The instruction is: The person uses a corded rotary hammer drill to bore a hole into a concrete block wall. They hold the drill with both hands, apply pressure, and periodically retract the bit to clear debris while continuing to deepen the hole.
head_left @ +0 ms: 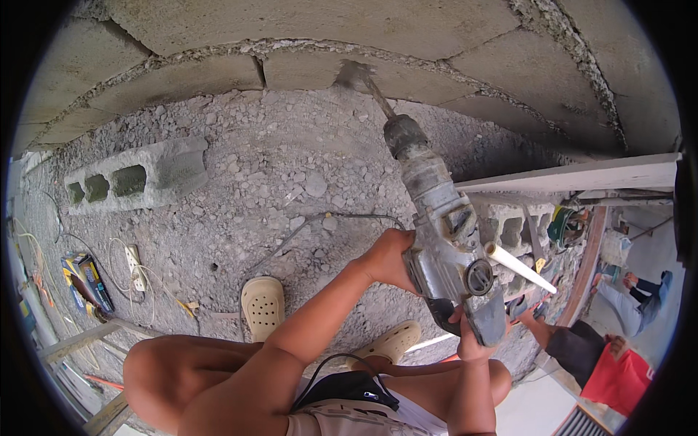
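Note:
A dusty grey rotary hammer drill [445, 211] slants up from my lap toward the concrete block wall [320, 69]. Its bit [379, 97] meets the wall at a dark, chipped hollow [354, 73] low in the blocks. My left hand [393, 263] is wrapped round the side of the drill's body, with part of the fingers hidden behind it. At the rear end, my right hand [476, 340] closes round the handle. Which finger rests on the trigger, if any, I cannot tell.
A hollow concrete block [138, 174] lies on the rubble at left, near a power strip [135, 267] and a blue-yellow box [87, 282]. A cable [291, 234] crosses the gravel. At right are a white pipe [520, 267], a board [574, 174] and two other people [618, 370].

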{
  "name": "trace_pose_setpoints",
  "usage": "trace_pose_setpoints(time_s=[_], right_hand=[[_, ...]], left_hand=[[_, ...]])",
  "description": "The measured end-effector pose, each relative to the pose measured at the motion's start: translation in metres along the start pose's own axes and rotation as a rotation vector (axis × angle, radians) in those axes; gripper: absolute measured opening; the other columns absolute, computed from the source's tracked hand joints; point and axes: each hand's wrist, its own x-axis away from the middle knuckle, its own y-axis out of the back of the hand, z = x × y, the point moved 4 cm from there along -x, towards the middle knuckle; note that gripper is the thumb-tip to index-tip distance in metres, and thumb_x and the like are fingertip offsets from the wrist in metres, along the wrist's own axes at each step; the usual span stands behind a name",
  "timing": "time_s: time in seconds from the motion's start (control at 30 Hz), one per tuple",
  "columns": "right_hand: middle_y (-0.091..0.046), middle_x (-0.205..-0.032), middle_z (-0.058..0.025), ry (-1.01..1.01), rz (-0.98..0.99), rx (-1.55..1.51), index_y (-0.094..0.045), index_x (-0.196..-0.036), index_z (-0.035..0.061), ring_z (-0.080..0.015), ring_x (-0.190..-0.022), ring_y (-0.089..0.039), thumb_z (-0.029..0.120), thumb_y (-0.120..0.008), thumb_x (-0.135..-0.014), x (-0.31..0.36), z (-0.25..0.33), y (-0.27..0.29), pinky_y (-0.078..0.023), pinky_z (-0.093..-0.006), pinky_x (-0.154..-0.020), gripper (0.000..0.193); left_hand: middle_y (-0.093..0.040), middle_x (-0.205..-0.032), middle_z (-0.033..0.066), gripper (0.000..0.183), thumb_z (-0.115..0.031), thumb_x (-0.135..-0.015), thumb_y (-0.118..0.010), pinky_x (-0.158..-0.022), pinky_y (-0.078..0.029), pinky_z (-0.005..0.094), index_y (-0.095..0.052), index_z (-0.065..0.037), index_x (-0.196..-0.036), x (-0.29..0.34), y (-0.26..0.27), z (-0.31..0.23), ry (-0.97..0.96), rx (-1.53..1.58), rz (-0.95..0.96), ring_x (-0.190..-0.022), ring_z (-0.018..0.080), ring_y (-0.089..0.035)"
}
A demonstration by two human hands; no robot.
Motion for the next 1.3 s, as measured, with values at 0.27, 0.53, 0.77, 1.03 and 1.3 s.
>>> trace_pose_setpoints(time_s=[0.27,0.53,0.77,1.03,1.3], right_hand=[[-0.071,-0.080,-0.0160,-0.199,-0.194,-0.355,-0.068,-0.097,-0.0103,-0.0191,-0.062,-0.066,0.000,-0.072,-0.085,-0.033,0.012,0.012,-0.055,-0.0315,-0.061,0.017],[-0.069,-0.077,-0.0125,-0.208,-0.150,-0.245,-0.069,-0.094,-0.0066,-0.0173,-0.056,-0.062,0.006,-0.074,-0.086,-0.101,0.100,0.063,-0.047,-0.0298,-0.053,0.016],[-0.070,-0.074,-0.0082,-0.054,0.030,0.028,-0.071,-0.091,-0.0062,-0.0138,-0.059,-0.061,0.011,-0.072,-0.086,-0.141,0.177,0.045,-0.048,-0.0298,-0.056,0.018],[-0.075,-0.078,-0.0125,-0.020,0.098,0.084,-0.072,-0.097,-0.0101,-0.0122,-0.070,-0.069,0.007,-0.074,-0.083,-0.142,0.183,-0.027,-0.055,-0.0307,-0.065,0.023],[-0.075,-0.080,-0.0078,-0.114,0.104,-0.067,-0.073,-0.098,-0.0064,-0.0121,-0.071,-0.068,0.006,-0.076,-0.085,-0.099,0.159,-0.027,-0.054,-0.0315,-0.067,0.019]], left_hand=[[-0.074,-0.092,0.0210,0.087,-0.052,-0.044,-0.098,-0.079,-0.059,0.0424,-0.069,0.003,-0.105,-0.013,-0.007,-0.005,0.091,-0.033,-0.029,-0.087,0.0388,-0.074],[-0.077,-0.104,0.0128,0.070,-0.042,-0.061,-0.097,-0.089,-0.059,0.0352,-0.072,-0.002,-0.111,-0.055,-0.004,-0.094,0.050,0.098,-0.200,-0.095,0.0240,-0.076],[-0.074,-0.117,0.0141,0.073,-0.035,-0.067,-0.096,-0.098,-0.054,0.0351,-0.066,-0.001,-0.124,-0.074,0.008,-0.126,-0.111,0.204,-0.472,-0.110,0.0235,-0.071],[-0.062,-0.137,0.0114,0.084,-0.032,-0.069,-0.096,-0.114,-0.041,0.0411,-0.057,-0.006,-0.138,-0.054,0.029,-0.059,-0.019,0.382,-0.327,-0.131,0.0252,-0.056],[-0.069,-0.127,0.0096,0.084,-0.029,-0.064,-0.097,-0.107,-0.048,0.0405,-0.059,-0.006,-0.135,-0.023,0.028,-0.051,-0.047,0.333,-0.257,-0.120,0.0257,-0.064]])
